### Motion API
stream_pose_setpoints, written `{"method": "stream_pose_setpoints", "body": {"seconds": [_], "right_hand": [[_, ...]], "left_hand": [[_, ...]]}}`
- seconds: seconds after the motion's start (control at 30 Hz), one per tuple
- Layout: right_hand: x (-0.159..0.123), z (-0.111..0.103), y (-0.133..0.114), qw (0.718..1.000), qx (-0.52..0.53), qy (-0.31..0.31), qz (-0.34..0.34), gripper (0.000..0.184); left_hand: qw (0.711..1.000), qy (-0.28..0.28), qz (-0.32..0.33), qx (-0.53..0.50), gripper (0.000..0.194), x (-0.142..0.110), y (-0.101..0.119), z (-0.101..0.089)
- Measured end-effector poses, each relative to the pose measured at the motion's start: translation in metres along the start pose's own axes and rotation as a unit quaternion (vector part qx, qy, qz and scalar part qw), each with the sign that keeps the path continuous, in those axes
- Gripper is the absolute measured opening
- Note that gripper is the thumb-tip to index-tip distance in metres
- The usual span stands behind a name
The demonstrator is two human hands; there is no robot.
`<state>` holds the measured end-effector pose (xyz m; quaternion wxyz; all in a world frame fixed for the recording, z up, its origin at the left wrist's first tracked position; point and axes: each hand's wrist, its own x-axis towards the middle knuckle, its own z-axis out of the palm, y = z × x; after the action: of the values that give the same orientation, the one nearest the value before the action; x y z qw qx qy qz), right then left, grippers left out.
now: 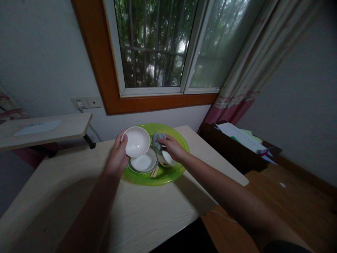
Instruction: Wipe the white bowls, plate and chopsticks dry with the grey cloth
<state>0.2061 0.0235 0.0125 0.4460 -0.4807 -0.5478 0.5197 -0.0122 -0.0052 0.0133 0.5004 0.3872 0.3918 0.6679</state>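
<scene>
My left hand [119, 154] grips a white bowl [137, 141] by its left rim, thumb on the edge, tilted so its inside faces me. In my right hand [172, 147] is a bunched grey cloth [158, 139], just right of that bowl and apart from it. Both hands are over a round green tray [150, 181]. Below the held bowl, a white dish [144, 162] rests on the tray, stacked on another plate. Under my right hand sits a smaller patterned bowl [169, 160], partly hidden. Wooden chopsticks [154, 172] lie near the tray's front.
The tray stands on a pale wooden table [147, 211] below a barred window [158, 45]. A raised shelf [44, 128] with a paper is at left. Papers [242, 137] lie on a dark wooden piece at right, beside a curtain [237, 95].
</scene>
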Motion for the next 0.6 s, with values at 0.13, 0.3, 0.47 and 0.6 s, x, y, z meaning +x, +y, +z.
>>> {"method": "stream_pose_setpoints", "body": {"seconds": [0.13,0.3,0.47,0.6], "right_hand": [[-0.014,0.021,-0.002,0.986,0.124,-0.096,0.054,0.033],[-0.014,0.034,-0.001,0.992,0.081,-0.093,0.026,0.055],[0.005,0.033,0.013,0.996,0.043,-0.075,0.023,0.041],[0.012,0.036,0.024,0.998,0.039,-0.045,0.021,0.031]], "left_hand": [[0.999,-0.018,-0.001,0.037,0.049,-0.004,-0.003,0.006],[0.999,-0.04,0.009,0.035,0.052,-0.007,-0.005,0.008],[0.995,-0.083,0.022,0.056,0.07,-0.01,0.0,0.009],[0.987,-0.103,0.06,0.109,0.081,-0.01,-0.005,0.007]]}}
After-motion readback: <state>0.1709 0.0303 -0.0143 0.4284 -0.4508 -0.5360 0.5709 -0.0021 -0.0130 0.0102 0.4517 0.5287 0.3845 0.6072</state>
